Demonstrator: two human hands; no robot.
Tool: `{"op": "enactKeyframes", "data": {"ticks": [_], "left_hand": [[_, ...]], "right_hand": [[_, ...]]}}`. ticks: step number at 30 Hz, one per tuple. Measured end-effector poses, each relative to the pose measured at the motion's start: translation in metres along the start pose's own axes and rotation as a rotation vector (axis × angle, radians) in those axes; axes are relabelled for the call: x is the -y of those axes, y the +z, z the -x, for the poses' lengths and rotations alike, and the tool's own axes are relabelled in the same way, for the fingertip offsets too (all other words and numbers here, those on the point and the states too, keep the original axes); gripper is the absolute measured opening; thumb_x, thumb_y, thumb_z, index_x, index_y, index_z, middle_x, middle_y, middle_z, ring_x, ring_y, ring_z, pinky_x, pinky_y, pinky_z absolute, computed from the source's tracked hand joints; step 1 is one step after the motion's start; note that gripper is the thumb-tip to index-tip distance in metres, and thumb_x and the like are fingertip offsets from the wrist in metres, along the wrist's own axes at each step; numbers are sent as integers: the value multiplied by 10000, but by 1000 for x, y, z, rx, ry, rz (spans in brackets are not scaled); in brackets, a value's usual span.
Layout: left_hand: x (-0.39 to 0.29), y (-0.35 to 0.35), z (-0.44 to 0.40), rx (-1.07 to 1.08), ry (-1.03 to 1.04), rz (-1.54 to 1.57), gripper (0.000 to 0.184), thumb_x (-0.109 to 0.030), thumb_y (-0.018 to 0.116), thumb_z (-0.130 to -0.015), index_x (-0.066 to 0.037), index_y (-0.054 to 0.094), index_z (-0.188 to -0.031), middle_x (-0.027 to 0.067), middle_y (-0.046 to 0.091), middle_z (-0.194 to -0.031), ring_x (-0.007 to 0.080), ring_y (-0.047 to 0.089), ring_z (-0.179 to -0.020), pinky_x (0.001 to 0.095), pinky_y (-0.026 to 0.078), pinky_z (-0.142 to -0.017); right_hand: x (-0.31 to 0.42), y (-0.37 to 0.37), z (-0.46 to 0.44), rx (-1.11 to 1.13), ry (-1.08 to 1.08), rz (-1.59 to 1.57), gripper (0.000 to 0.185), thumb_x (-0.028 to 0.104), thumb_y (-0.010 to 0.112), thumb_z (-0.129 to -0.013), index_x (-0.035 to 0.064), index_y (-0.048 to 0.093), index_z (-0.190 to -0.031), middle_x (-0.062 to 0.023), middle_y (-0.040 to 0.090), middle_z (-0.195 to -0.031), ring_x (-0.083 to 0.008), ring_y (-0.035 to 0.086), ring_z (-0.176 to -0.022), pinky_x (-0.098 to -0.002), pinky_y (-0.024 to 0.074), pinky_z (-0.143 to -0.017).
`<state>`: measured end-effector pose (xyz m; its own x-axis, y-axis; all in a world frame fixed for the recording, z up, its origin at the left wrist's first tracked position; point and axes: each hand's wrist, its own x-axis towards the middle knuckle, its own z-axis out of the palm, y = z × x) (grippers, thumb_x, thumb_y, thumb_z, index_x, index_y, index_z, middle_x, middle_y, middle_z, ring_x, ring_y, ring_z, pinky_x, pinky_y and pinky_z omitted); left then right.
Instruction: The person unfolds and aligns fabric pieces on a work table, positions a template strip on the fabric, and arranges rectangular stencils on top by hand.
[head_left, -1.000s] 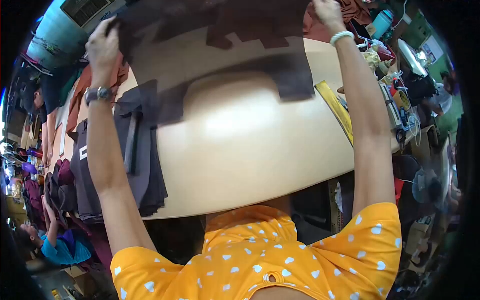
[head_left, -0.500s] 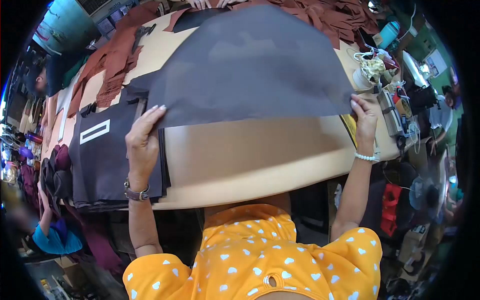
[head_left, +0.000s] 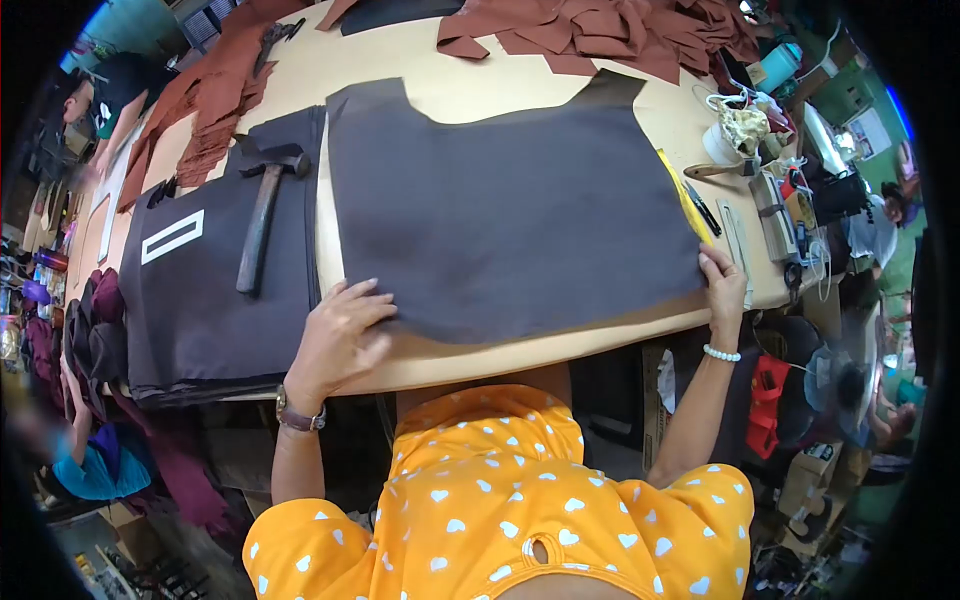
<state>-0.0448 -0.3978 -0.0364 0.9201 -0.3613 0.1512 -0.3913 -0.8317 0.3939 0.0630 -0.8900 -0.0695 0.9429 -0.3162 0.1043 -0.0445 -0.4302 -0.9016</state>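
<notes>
Probably light, soft and limp, the dark cloth panel (head_left: 520, 210) looks best taken by its two near corners, and it lies spread on the counter (head_left: 400, 55) just beyond the grips. The right grip (head_left: 727, 285) pinches its near-right corner, while the left grip (head_left: 338, 338) is loosely spread at the near-left one. Its long axis runs crosswise from grip to grip, its scooped edge pointing away from both.

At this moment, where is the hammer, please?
In the head view, the hammer lies on the left, on top of the dark stack, between the white frame and the large dark piece.
</notes>
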Motion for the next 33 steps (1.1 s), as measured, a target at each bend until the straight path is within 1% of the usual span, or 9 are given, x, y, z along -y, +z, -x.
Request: {"op": "enactKeyframes", "data": {"ticks": [4,11,14,17,21,24,27,30,33], "left_hand": [[-27,15,-41,-163,104,67,371,-347,662,-750,-50,644,-972,131,623,-1060,295,521,-1107,402,405,-934],[-43,20,-92,-4,-363,325,548,-481,369,-916,-23,565,-1145,178,626,-1002,321,592,-909,375,448,-817],[-20,29,-101,-179,-488,644,539,-451,359,-929,-3,497,-1194,250,546,-1138,397,552,-996,417,435,-861],[17,53,-115,-358,-418,909,538,-275,542,-869,-78,370,-1339,156,552,-1072,226,575,-931,334,445,-820],[7,35,-104,-408,-432,1133,611,12,580,-783,-42,347,-1345,107,576,-970,129,552,-881,280,428,-854],[20,36,-89,-398,-430,1018,481,56,518,-788,9,457,-1262,109,600,-975,115,555,-890,223,426,-845],[33,31,-72,-250,-526,875,385,44,509,-783,11,572,-1161,94,605,-1072,118,558,-939,218,424,-853],[38,40,-65,-321,-489,848,392,25,529,-757,21,577,-1146,145,645,-985,147,584,-806,249,454,-770],[29,33,-72,-208,-394,566,415,18,540,-790,16,533,-1206,105,610,-1080,118,566,-910,223,449,-825]], "right_hand": [[46,31,-9,-36,-139,-239,330,0,578,-809,-57,565,-1134,-106,598,-1077,-148,561,-963,-260,434,-870],[131,169,23,434,-387,-365,440,-30,566,-754,18,516,-1188,-61,560,-1107,-160,537,-1030,-272,419,-899],[135,213,56,708,-430,-468,424,-3,554,-745,30,526,-1167,-61,573,-1071,-145,564,-974,-275,435,-869],[134,226,80,870,-413,-358,380,54,601,-738,43,554,-1115,-115,583,-1029,-206,572,-979,-296,438,-862],[130,210,77,297,-955,112,333,235,695,-732,22,606,-971,-137,574,-1013,-330,521,-995,-403,420,-877],[114,195,60,-48,-750,365,464,270,695,-738,-21,550,-1068,-188,583,-979,-340,556,-945,-397,444,-818],[126,189,52,318,-89,237,585,254,700,-726,-73,476,-1157,-232,602,-943,-348,600,-882,-377,480,-768],[103,206,34,362,-199,58,641,207,697,-711,-114,425,-1194,-259,614,-945,-338,628,-855,-352,500,-750],[82,209,-1,436,-110,-87,639,100,708,-680,-111,423,-1211,-258,573,-1089,-285,600,-967,-316,480,-835]]}}
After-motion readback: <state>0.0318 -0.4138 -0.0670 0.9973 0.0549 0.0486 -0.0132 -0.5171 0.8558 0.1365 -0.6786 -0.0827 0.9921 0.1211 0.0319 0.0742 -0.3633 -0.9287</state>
